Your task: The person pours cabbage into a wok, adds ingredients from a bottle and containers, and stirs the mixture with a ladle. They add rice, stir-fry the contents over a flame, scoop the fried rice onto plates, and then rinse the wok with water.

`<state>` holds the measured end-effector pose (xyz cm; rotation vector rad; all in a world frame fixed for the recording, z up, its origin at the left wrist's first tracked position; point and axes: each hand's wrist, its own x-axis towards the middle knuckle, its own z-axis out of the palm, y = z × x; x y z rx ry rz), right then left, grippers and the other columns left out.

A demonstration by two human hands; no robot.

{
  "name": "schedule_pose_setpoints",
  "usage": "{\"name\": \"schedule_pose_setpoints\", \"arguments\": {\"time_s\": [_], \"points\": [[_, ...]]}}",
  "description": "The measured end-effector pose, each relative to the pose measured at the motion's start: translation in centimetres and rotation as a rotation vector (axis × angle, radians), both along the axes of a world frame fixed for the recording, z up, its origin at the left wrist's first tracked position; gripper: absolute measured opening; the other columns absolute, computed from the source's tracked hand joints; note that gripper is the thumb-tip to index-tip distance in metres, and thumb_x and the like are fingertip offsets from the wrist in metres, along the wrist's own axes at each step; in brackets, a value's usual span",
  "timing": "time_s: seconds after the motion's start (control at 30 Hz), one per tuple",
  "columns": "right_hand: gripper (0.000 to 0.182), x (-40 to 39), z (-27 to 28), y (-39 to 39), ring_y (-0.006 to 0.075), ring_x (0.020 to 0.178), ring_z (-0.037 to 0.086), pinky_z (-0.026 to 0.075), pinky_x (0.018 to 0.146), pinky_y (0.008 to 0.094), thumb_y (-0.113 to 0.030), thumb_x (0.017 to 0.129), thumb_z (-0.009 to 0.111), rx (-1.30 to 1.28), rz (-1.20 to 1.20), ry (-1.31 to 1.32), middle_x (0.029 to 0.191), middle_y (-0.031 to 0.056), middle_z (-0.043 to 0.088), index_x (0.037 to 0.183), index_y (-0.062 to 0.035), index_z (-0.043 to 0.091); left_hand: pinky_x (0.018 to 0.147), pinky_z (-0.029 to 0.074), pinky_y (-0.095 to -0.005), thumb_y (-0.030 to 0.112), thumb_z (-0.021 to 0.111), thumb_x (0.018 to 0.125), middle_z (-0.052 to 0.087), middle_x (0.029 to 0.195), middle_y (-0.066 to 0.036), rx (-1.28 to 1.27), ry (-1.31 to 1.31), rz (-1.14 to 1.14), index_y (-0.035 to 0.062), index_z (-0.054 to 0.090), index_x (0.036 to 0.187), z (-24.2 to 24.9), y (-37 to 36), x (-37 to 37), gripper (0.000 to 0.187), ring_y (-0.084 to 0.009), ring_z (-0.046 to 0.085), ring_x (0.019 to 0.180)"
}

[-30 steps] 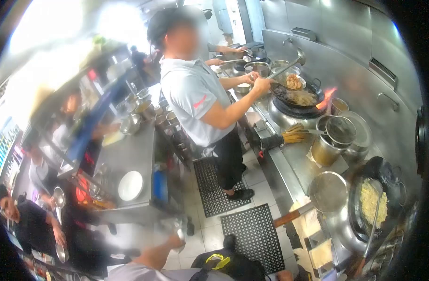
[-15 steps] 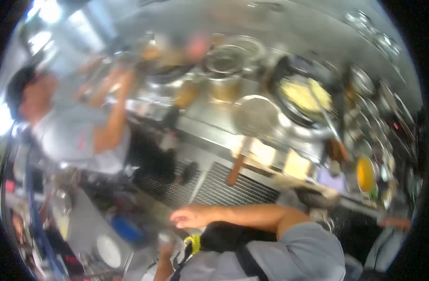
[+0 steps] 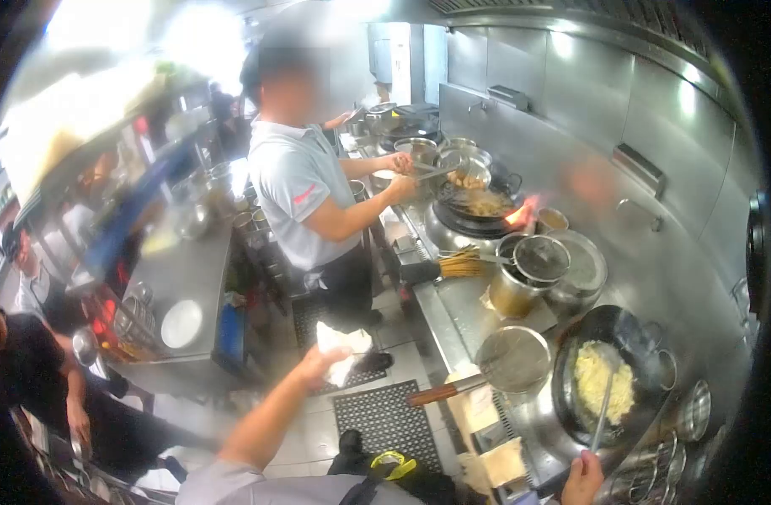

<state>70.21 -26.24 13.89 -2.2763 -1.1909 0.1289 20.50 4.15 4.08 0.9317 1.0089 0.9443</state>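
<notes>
My left hand (image 3: pixel 318 364) reaches forward over the floor gap and grips a crumpled white cloth (image 3: pixel 341 343). At the lower right, my right hand (image 3: pixel 583 480) is closed round the end of a long-handled wok utensil (image 3: pixel 604 412). Its metal shaft runs into the yellow, crumbly food (image 3: pixel 594 377) in a black wok (image 3: pixel 566 412); the working end is hidden there. Left of this wok, a round mesh strainer (image 3: pixel 514 360) with a wooden handle lies at the counter's edge.
A co-worker (image 3: pixel 305 185) holds utensils over another wok (image 3: pixel 478 206) beside a flame. A brush (image 3: pixel 461 263), a strainer over a pot (image 3: pixel 520 295) and folded cloths (image 3: pixel 503 461) line the counter. Behind on the left, a steel table (image 3: pixel 183 278) carries a white plate (image 3: pixel 181 323). Another person (image 3: pixel 32 362) stands at far left.
My view has lifted and turned. My right hand, earlier reaching left across my body, is now on the wok utensil. My left hand has come forward with the white cloth in it.
</notes>
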Motion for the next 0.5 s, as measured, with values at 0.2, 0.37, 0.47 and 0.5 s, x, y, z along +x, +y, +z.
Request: {"name": "schedule_pose_setpoints", "arguments": {"time_s": [0.2, 0.37, 0.47, 0.5], "points": [[0.031, 3.8, -1.4, -2.2, 0.0445, 0.093, 0.058, 0.047, 0.081, 0.0477, -0.019, 0.085, 0.056, -0.161, 0.072, -0.074, 0.102, 0.0257, 0.062, 0.106, 0.0029, 0.062, 0.065, 0.055, -0.0331, 0.03, 0.071, 0.079, 0.067, 0.093, -0.015, 0.027, -0.085, -0.297, -0.0039, 0.059, 0.109, 5.3, -4.6, 8.7, 0.047, -0.0213, 0.066, 0.075], [0.033, 4.3, -3.1, -2.4, 0.0457, 0.098, 0.055, 0.043, 0.087, 0.0491, -0.02, 0.084, 0.057, -0.154, 0.091, -0.123, 0.104, 0.0278, 0.061, 0.107, 0.0032, 0.062, 0.066, 0.054, -0.0327, 0.027, 0.07, 0.08, 0.066, 0.095, -0.015, 0.031, -0.179, -0.361, -0.0054, 0.057, 0.114, 4.0, -3.7, 10.5, 0.049, -0.0222, 0.065, 0.075], [0.033, 5.1, -3.6, -2.6, 0.045, 0.099, 0.055, 0.043, 0.089, 0.0485, -0.022, 0.085, 0.056, -0.115, 0.117, -0.138, 0.104, 0.0282, 0.061, 0.107, 0.0025, 0.063, 0.063, 0.054, -0.0315, 0.025, 0.068, 0.082, 0.066, 0.095, -0.015, 0.041, -0.258, -0.407, -0.0058, 0.056, 0.115, 3.5, -2.3, 12.0, 0.047, -0.0207, 0.065, 0.073], [0.034, 5.3, -4.0, -3.0, 0.0447, 0.099, 0.056, 0.043, 0.088, 0.0482, -0.023, 0.086, 0.056, -0.107, 0.12, -0.138, 0.104, 0.0282, 0.061, 0.108, 0.0022, 0.063, 0.061, 0.054, -0.0296, 0.026, 0.068, 0.082, 0.066, 0.094, -0.014, 0.062, -0.271, -0.448, -0.0057, 0.056, 0.115, 3.7, -2.0, 12.4, 0.048, -0.0193, 0.065, 0.072]]}}
